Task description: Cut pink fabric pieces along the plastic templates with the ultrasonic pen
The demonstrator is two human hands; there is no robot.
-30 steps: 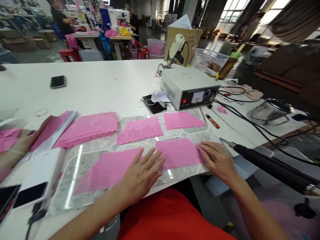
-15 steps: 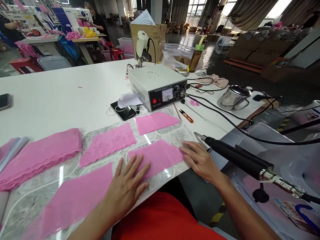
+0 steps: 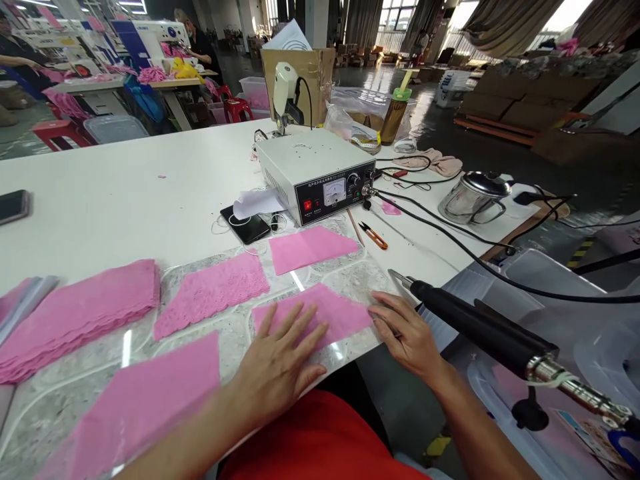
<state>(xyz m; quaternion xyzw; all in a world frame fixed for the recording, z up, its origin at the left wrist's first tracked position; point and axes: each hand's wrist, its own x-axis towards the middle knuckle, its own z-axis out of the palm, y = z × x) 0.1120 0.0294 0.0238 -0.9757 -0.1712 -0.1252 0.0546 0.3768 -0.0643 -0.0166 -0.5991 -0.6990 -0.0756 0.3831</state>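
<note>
My left hand (image 3: 280, 357) lies flat with its fingers spread over the left part of a pink fabric piece (image 3: 340, 313) near the table's front edge. At that piece's pointed right end is my right hand (image 3: 407, 333), thumb and fingertips closed on the tip. Beside the right fingers points the metal blade of a black handheld cutting tool (image 3: 480, 320). Behind the piece under my hands lies another plain pink piece (image 3: 313, 248). A lace-edged pink piece (image 3: 215, 293) and a larger plain pink piece (image 3: 150, 393) lie to the left.
A stack of scalloped pink fabric (image 3: 95, 307) sits at far left. A control box (image 3: 315, 173) with a cable stands behind, near a phone (image 3: 245, 227), orange thread snips (image 3: 373, 235) and a glass mug (image 3: 473, 197). Clear plastic bins (image 3: 540, 287) are at right.
My left hand has slid right and further over the fabric piece. My right hand has shifted slightly right and down, its fingertips drawn together at the tip. The view has shifted slightly.
</note>
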